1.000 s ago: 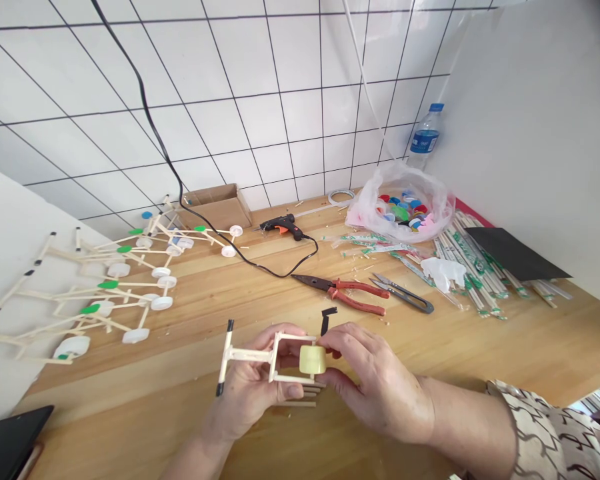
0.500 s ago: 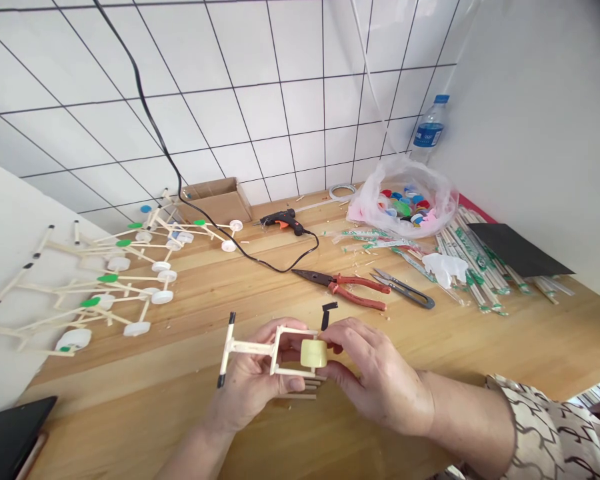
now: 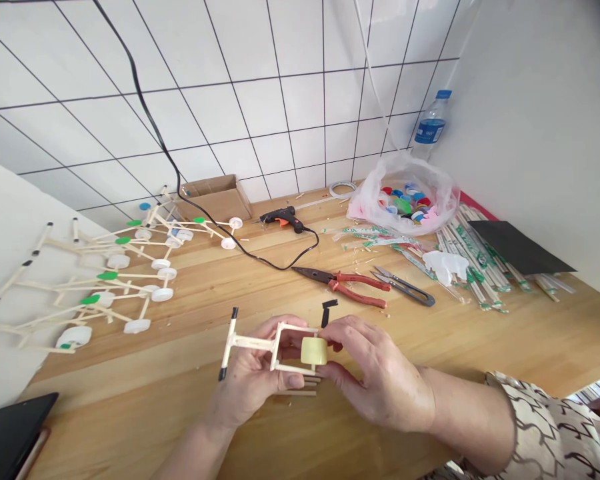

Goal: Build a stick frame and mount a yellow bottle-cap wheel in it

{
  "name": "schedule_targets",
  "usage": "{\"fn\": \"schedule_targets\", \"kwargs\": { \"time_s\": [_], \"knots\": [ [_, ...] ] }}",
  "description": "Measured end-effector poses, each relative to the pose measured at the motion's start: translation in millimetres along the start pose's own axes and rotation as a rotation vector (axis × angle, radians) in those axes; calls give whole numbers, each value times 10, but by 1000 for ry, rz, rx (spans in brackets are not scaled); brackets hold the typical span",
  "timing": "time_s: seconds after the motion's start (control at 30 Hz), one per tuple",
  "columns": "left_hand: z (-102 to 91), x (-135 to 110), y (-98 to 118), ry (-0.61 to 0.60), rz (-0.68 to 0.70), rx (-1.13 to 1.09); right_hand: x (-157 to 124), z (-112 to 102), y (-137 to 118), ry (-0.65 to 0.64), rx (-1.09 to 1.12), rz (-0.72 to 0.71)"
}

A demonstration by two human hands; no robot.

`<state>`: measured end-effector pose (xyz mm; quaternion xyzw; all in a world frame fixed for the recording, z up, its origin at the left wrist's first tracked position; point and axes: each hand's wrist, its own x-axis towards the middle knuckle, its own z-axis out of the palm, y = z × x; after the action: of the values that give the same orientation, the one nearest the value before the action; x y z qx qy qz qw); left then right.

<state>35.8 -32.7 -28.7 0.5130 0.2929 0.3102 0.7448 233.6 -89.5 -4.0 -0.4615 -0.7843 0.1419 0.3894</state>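
My left hand (image 3: 253, 387) grips a small frame of pale wooden sticks (image 3: 260, 345) with black-tipped ends, held just above the wooden table (image 3: 480, 347). My right hand (image 3: 375, 380) pinches a pale yellow bottle cap (image 3: 314, 351) against the right end of that frame. A short black piece (image 3: 327, 312) sticks up from the frame beside my right fingers. A few loose cut sticks (image 3: 300, 387) lie on the table under my hands.
Several finished stick-and-cap models (image 3: 125, 273) lie at the left. Behind are a cardboard box (image 3: 217, 197), a glue gun (image 3: 283, 219) with black cable, red-handled pliers (image 3: 347, 285), snips (image 3: 405, 288), a bag of coloured caps (image 3: 405, 200), wrapped chopsticks (image 3: 473, 267), a water bottle (image 3: 429, 127) and a phone (image 3: 10, 437).
My hands stay together on the frame and cap, with little change of grip. The view has tilted up slightly, so the table things sit a little lower in the picture.
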Motion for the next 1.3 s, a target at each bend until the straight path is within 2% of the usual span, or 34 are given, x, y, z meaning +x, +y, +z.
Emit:
{"fn": "schedule_targets", "kwargs": {
  "time_s": [0.47,0.73,0.93,1.17,1.3],
  "knots": [
    [-5,-18,-11,7,-29,-10,-16,14,1,-13,7,16],
    [0,-5,55,21,17,0,5,-58,-55,-11,65,21],
    [78,1,126,31,24,10,17,-84,-55,-66,93,74],
    [226,-18,172,97,-16,2,-20,-18,-13,-28,14,57],
    [221,-13,160,98,-61,11,-19,11,-5,-27,-10,64]
  ]
}}
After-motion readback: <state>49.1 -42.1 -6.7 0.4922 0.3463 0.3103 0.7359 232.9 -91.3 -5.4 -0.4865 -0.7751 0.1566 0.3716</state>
